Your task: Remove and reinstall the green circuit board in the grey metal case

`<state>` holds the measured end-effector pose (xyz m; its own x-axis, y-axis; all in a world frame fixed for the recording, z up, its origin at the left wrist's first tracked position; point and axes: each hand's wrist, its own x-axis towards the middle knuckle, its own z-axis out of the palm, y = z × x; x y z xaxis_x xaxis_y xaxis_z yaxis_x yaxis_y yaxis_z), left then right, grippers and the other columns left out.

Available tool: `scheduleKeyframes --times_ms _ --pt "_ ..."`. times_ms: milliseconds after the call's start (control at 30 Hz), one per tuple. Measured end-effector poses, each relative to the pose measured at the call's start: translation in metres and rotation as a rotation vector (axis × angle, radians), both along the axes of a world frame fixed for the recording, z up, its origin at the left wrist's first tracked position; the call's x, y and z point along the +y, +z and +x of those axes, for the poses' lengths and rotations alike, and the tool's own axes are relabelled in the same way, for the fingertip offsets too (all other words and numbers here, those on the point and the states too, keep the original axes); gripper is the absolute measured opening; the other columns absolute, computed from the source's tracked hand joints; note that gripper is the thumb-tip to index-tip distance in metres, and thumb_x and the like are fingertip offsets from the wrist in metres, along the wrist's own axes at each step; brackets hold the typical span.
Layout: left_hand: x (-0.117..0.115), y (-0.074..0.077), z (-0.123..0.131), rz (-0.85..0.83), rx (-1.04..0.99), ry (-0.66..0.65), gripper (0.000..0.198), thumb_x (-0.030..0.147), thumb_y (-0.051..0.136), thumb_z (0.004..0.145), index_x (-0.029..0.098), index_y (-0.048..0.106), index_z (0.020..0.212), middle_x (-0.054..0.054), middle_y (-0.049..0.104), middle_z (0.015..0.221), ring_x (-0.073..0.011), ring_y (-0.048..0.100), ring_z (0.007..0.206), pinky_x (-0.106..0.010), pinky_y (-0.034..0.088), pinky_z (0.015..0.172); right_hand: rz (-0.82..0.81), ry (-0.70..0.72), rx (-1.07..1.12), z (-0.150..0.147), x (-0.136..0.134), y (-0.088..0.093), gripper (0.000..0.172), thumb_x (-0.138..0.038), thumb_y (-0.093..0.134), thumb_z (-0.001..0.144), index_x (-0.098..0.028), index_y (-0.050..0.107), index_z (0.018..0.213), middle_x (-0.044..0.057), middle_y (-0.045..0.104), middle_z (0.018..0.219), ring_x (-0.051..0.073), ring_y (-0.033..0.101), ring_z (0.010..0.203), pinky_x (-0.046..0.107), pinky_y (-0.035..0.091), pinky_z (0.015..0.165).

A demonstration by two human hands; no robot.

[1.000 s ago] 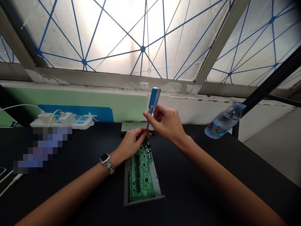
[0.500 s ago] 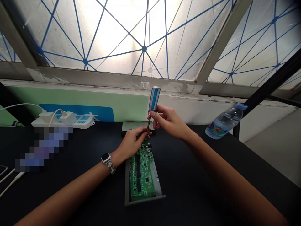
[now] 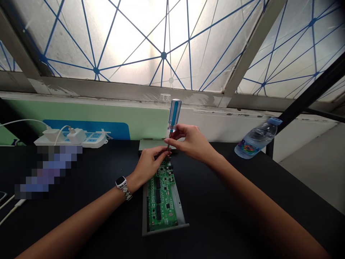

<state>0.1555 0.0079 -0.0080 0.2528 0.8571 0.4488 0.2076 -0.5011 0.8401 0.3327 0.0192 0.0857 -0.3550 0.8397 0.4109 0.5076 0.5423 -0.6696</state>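
A screwdriver (image 3: 175, 112) with a clear and blue handle stands nearly upright over the far end of a green circuit board (image 3: 163, 201). The board lies in a long grey metal tray (image 3: 180, 203) on the black table. My right hand (image 3: 195, 143) is closed, its thumb and fingers pinching the screwdriver's shaft just under the handle. Lower down, my left hand (image 3: 151, 163) closes its thumb and fingertips around the shaft near the tip. The tip itself is hidden behind those fingers. A watch (image 3: 121, 181) and a chain bracelet sit on my left wrist.
A white power strip (image 3: 97, 141) with plugged-in chargers lies at the back left, near a blurred patch. White cables (image 3: 9, 212) run along the left edge. A water bottle (image 3: 254, 140) leans at the back right by a black bar. Behind the board lies a pale flat piece (image 3: 151, 144).
My right hand has shifted slightly left and its fingers have changed position on the shaft. The screwdriver handle stands a little more upright. My left hand has stayed in place.
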Motion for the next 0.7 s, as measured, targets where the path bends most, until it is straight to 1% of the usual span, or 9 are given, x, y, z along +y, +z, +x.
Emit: scheduleKeyframes --times_ms 133,300,467,533,633,700 --pt "-0.0007 0.0000 0.0002 0.010 0.004 0.008 0.021 0.030 0.065 0.098 0.024 0.080 0.110 -0.002 0.083 0.104 -0.0250 0.078 0.098 -0.034 0.059 0.090 -0.118 0.046 0.071 0.0016 0.0023 -0.0042 0.019 -0.031 0.076 0.082 -0.017 0.069 0.073 0.006 0.075 0.075 0.022 0.074 0.072 0.032 0.058 0.065" --pt "-0.0005 -0.0009 0.0005 0.004 -0.003 0.010 0.020 0.031 0.066 0.097 0.023 0.080 0.109 -0.003 0.083 0.104 -0.0249 0.078 0.098 -0.034 0.060 0.090 -0.272 0.123 0.190 0.0065 0.0062 -0.0081 0.020 -0.035 0.079 0.080 -0.015 0.074 0.079 0.007 0.077 0.077 0.022 0.076 0.072 0.034 0.063 0.069" --pt "0.0012 -0.0013 0.0000 -0.006 0.000 -0.006 0.020 0.031 0.066 0.097 0.020 0.079 0.107 -0.005 0.082 0.105 -0.0250 0.078 0.098 -0.034 0.060 0.089 -0.331 0.138 0.233 0.0066 0.0075 -0.0083 0.023 -0.036 0.082 0.078 -0.014 0.076 0.084 0.008 0.078 0.081 0.022 0.077 0.075 0.033 0.064 0.071" --pt "0.0021 -0.0011 -0.0004 -0.005 0.009 -0.031 0.022 0.031 0.064 0.098 0.021 0.077 0.113 -0.005 0.081 0.109 -0.0251 0.077 0.102 -0.035 0.060 0.092 -0.351 0.151 0.244 0.0068 0.0074 -0.0082 0.023 -0.035 0.082 0.078 -0.014 0.076 0.085 0.007 0.078 0.081 0.022 0.077 0.075 0.033 0.064 0.071" --pt "0.0032 -0.0005 -0.0017 -0.002 0.024 -0.095 0.028 0.030 0.060 0.101 0.022 0.074 0.124 -0.006 0.078 0.121 -0.0257 0.073 0.115 -0.037 0.057 0.099 -0.366 0.181 0.236 0.0072 0.0067 -0.0081 0.019 -0.030 0.079 0.082 -0.014 0.077 0.090 0.007 0.078 0.081 0.020 0.076 0.074 0.033 0.064 0.073" --pt "0.0035 0.0001 -0.0028 -0.015 0.021 -0.138 0.029 0.030 0.057 0.102 0.021 0.074 0.124 -0.007 0.077 0.124 -0.0256 0.072 0.117 -0.038 0.056 0.101 -0.376 0.194 0.234 0.0072 0.0059 -0.0077 0.017 -0.029 0.077 0.083 -0.014 0.077 0.092 0.006 0.079 0.082 0.020 0.076 0.073 0.034 0.064 0.075"
